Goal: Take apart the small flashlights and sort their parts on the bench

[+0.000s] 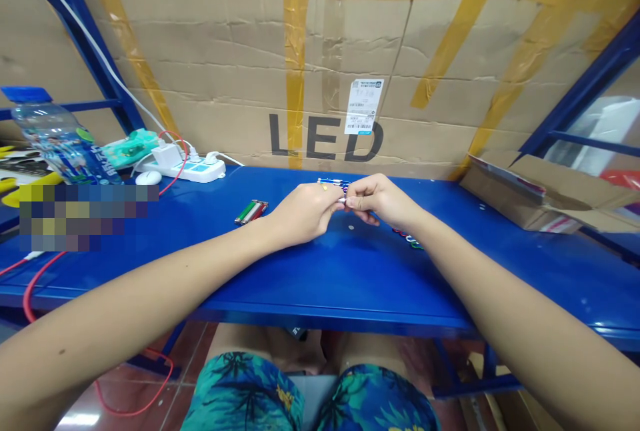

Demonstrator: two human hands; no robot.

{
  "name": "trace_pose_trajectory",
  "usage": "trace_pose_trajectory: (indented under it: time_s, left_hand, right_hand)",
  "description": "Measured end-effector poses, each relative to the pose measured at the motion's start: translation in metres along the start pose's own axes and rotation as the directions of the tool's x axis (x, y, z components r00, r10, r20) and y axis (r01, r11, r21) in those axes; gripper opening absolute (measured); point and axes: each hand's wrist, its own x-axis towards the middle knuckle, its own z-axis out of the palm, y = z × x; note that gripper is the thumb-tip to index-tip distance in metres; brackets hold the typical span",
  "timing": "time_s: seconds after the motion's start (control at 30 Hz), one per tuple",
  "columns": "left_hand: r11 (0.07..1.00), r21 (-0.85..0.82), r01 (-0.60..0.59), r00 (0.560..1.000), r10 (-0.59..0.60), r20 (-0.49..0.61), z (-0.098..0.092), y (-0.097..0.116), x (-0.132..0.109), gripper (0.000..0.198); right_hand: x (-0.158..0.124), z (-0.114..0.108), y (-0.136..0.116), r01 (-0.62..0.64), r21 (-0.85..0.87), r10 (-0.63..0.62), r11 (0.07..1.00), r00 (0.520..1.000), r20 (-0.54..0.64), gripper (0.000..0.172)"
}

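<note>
Nearest of all, blue-green shorts with a dark palm print (250, 391) show below the front edge of a glossy blue tabletop (310, 284). Above that surface, both bare forearms reach inward until the hands almost meet near the middle. The left hand (307, 212) is curled, its thumb and forefinger pinching a small, slim white piece (342, 200), mostly hidden by the fingers. The right hand (373, 199) grasps the same piece from the other side between thumb and fingertip; exactly where that grip ends is too small to tell. Just below the hands lies a small, pale round spot (351, 227). Beside the right wrist, and partly covered by it, are small looped pieces in red, white and green (414, 242). Left of the left hand rests a compact row of green, white and red sticks (251, 211). Slim blue-and-silver rods (327, 181) lie just beyond the hands. Farther back stand a white power strip (210, 169) at left and an open brown cardboard box (530, 197) at right, before a large taped cardboard panel lettered LED (225, 71).
</note>
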Motion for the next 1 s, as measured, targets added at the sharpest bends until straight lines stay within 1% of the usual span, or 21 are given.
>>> trace_pose_trajectory:
  time_s: [0.07, 0.17, 0.27, 0.37, 0.5, 0.6, 0.63, 0.67, 0.7, 0.73, 0.77, 0.8, 0.83, 0.87, 0.9, 0.93, 1.0]
  left_hand:
    - [1.000, 0.029, -0.003, 1.000, 0.003, -0.007, -0.001, 0.000, 0.000, 0.023]
    - [0.997, 0.080, -0.011, 1.000, 0.012, -0.010, -0.001, 0.001, 0.000, 0.023]
    - [0.991, 0.129, -0.039, 0.999, 0.041, -0.012, 0.000, 0.001, -0.001, 0.024]
    - [0.983, 0.172, -0.069, 0.997, 0.072, -0.010, 0.000, 0.001, -0.001, 0.024]
    - [0.960, 0.257, -0.108, 0.994, 0.108, 0.014, -0.002, 0.001, -0.001, 0.022]
    - [0.938, 0.317, -0.138, 0.990, 0.130, 0.047, -0.001, 0.001, 0.000, 0.021]
    - [0.935, 0.326, -0.137, 0.991, 0.125, 0.056, -0.001, 0.001, 0.000, 0.020]
    - [0.937, 0.327, -0.121, 0.992, 0.107, 0.060, 0.000, 0.002, 0.000, 0.020]
    - [0.943, 0.320, -0.087, 0.996, 0.072, 0.059, 0.002, 0.003, 0.001, 0.019]
    - [0.951, 0.305, -0.040, 0.998, 0.025, 0.052, 0.003, 0.005, 0.002, 0.019]
    - [0.960, 0.281, 0.013, 0.999, -0.027, 0.043, 0.004, 0.006, 0.003, 0.020]
    - [0.966, 0.252, 0.063, 0.996, -0.075, 0.038, 0.004, 0.007, 0.004, 0.021]
    - [0.970, 0.222, 0.104, 0.993, -0.115, 0.038, 0.005, 0.009, 0.005, 0.022]
    - [0.972, 0.195, 0.133, 0.989, -0.144, 0.044, 0.005, 0.010, 0.006, 0.022]
    - [0.973, 0.171, 0.154, 0.985, -0.166, 0.054, 0.005, 0.010, 0.006, 0.022]
    - [0.974, 0.151, 0.171, 0.981, -0.183, 0.067, 0.004, 0.010, 0.006, 0.022]
    - [0.972, 0.121, 0.200, 0.973, -0.212, 0.090, 0.003, 0.009, 0.006, 0.021]
  right_hand:
    - [0.000, 0.000, 0.000, -0.001, 0.056, 0.001, 0.998, 1.000, 0.002, 0.024]
    - [0.000, 0.002, -0.001, -0.011, 0.095, 0.011, 0.995, 1.000, 0.005, 0.021]
    - [0.001, 0.003, 0.000, -0.027, 0.139, 0.027, 0.990, 1.000, -0.001, 0.019]
    - [0.002, 0.004, 0.002, -0.043, 0.230, 0.043, 0.972, 0.999, 0.006, 0.018]
    - [0.004, 0.004, 0.007, -0.113, 0.346, 0.092, 0.932, 0.993, 0.075, 0.016]
    - [0.004, 0.004, 0.005, -0.154, 0.368, 0.116, 0.917, 0.985, 0.124, 0.017]
    - [0.003, 0.003, 0.002, -0.158, 0.335, 0.119, 0.929, 0.984, 0.132, 0.018]
    - [0.002, 0.000, -0.001, -0.161, 0.264, 0.126, 0.951, 0.981, 0.145, 0.020]
    - [0.000, -0.006, -0.005, -0.162, 0.154, 0.137, 0.975, 0.978, 0.157, 0.022]
    - [-0.002, -0.013, -0.009, -0.162, 0.003, 0.159, 0.987, 0.973, 0.168, 0.024]
    - [-0.005, -0.022, -0.012, -0.158, -0.181, 0.188, 0.971, 0.969, 0.162, 0.027]
    - [-0.008, -0.033, -0.015, -0.152, -0.356, 0.206, 0.922, 0.971, 0.118, 0.029]
    - [-0.011, -0.045, -0.016, -0.171, -0.496, 0.204, 0.851, 0.979, 0.013, 0.030]
    - [-0.014, -0.056, -0.015, -0.205, -0.603, 0.193, 0.771, 0.977, -0.085, 0.029]
    - [-0.017, -0.067, -0.013, -0.237, -0.670, 0.208, 0.704, 0.970, -0.124, 0.026]
    - [-0.019, -0.076, -0.010, -0.269, -0.713, 0.267, 0.648, 0.956, -0.117, 0.023]
    - [-0.021, -0.087, -0.002, -0.333, -0.762, 0.401, 0.556, 0.910, -0.105, 0.017]
